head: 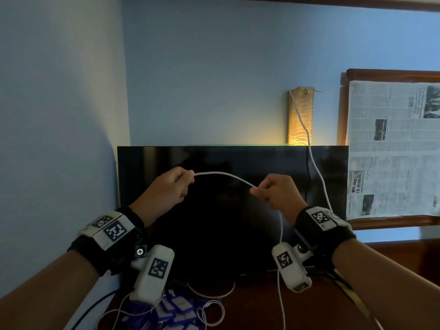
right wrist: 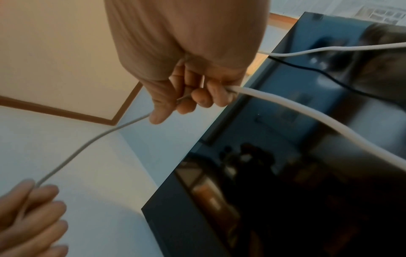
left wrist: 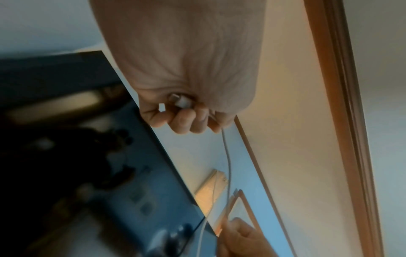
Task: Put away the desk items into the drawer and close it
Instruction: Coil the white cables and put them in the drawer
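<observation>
A: What are the fingers doing?

B: The left hand (head: 170,186) has its fingers (left wrist: 180,121) curled round the white cable (head: 223,176), with the plug end (left wrist: 179,100) tucked in the fist. The right hand (head: 276,192) pinches the same cable further along, fingers (right wrist: 197,99) curled on it.

A: Where is the cable against the monitor (head: 214,222)?

B: It arches between the two hands in front of the dark screen. From the right hand it drops down in front of the screen to the wooden desk (head: 297,306).

A: Anything else around the monitor?

B: Below it on the desk lie blue packets (head: 176,310) and more white cable loops (head: 212,313). Right of it hangs a newspaper (head: 392,148).
</observation>
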The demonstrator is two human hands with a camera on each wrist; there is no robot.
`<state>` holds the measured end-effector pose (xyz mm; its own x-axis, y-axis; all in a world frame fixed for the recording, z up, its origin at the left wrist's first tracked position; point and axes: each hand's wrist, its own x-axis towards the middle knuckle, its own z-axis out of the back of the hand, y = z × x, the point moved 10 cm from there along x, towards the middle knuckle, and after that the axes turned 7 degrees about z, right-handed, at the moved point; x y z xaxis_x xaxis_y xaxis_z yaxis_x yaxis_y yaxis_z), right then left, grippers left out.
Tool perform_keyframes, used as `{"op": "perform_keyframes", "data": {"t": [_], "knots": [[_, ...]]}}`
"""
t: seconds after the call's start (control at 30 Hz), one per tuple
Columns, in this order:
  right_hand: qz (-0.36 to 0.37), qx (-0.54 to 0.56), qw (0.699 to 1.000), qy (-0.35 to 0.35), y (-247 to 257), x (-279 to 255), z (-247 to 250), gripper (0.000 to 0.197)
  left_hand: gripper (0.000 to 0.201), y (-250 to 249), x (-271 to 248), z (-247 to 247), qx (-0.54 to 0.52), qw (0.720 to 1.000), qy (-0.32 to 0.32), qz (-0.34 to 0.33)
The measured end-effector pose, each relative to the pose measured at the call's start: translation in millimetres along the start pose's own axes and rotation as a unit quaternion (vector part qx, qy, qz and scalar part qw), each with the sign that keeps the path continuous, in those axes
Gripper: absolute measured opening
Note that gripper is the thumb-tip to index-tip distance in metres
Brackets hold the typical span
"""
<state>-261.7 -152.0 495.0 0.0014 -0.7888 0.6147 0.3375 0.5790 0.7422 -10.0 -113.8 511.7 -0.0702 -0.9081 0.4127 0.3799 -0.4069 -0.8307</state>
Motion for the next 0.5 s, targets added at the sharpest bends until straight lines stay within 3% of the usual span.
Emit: {"op": "perform_keyframes", "data": {"t": [0.2, 0.4, 0.5], "knots": [[0.011, -0.022, 0.997, 0.080, 19, -8, -40, 0.022, 0.025, -28, 3, -3, -0.060, 0.996, -0.042, -0.043], [0.059, -0.102, 0.969, 0.216, 51, -27, -80, 0.014, 0.022, -43, 5, -20, 0.027, 0.990, -0.078, -0.117], [0.097, -0.095, 0.965, 0.225, 69, -32, -84, 0.013, 0.021, -52, 0, -37, 0.115, 0.979, -0.070, -0.152]]}}
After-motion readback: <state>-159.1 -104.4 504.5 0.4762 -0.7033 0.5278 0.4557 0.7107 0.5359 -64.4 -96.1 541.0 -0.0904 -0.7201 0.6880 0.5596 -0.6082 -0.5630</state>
